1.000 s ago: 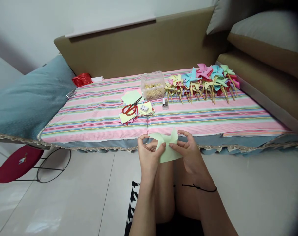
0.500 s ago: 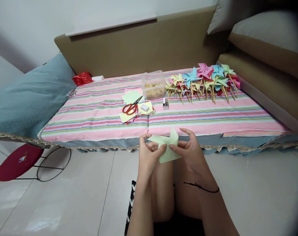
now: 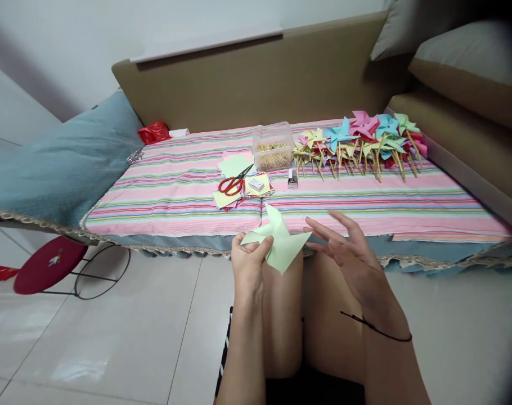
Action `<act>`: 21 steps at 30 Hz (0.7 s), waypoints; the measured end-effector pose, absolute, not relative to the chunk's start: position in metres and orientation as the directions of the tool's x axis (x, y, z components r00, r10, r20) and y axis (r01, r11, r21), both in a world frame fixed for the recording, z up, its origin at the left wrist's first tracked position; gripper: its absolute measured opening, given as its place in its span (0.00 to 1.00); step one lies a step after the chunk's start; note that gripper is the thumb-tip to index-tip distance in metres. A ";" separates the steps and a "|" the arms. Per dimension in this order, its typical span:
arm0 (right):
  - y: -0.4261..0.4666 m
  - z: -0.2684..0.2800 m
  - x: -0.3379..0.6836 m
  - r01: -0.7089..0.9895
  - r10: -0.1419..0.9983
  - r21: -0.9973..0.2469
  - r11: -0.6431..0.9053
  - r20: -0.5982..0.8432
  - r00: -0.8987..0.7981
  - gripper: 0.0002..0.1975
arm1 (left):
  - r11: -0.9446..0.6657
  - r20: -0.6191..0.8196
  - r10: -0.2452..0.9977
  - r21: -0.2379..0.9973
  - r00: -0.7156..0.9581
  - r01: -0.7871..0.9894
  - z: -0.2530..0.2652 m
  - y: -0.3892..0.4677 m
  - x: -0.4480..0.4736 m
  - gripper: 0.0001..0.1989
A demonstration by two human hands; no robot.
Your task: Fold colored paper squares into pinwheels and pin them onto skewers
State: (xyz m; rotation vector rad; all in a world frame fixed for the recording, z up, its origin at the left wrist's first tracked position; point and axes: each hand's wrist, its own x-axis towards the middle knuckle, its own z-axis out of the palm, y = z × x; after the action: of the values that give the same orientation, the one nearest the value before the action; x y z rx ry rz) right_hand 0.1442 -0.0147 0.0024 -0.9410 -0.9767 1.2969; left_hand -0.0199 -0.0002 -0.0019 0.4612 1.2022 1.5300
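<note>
A pale green paper pinwheel [image 3: 283, 246] is held above my knees, its folded blades pointing outward. My left hand [image 3: 251, 253] pinches it near the middle, thumb on top. Just to the right of the paper, my right hand [image 3: 347, 253] has its fingers spread and holds nothing. On the striped cloth beyond lie red-handled scissors [image 3: 232, 184], resting on square paper sheets [image 3: 234, 165]. A clear plastic box [image 3: 273, 147] of short wooden sticks stands behind them, with a small box [image 3: 292, 179] in front of it.
Several finished pinwheels on sticks [image 3: 361, 143] are heaped at the right of the striped cloth [image 3: 188, 185]. A red bag [image 3: 155, 133] lies at the back left. A dark red stool [image 3: 49, 264] stands on the tiled floor at left.
My right hand has let go of the pinwheel and moved right, its fingers opening. The pinwheel has turned in my left hand. The whole view has shifted slightly.
</note>
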 end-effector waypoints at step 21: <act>-0.015 -0.007 0.104 -0.300 0.987 -0.953 0.048 -0.001 0.163 0.05 | -0.019 -0.176 0.911 0.886 -0.373 -0.462 0.005 -0.010 0.003 0.30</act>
State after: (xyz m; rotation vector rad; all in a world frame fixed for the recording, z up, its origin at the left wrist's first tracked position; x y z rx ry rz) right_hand 0.1042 -0.0149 -0.0073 -1.0374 -0.8789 1.2042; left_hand 0.0034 -0.0103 0.0047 0.5612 1.1595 1.6251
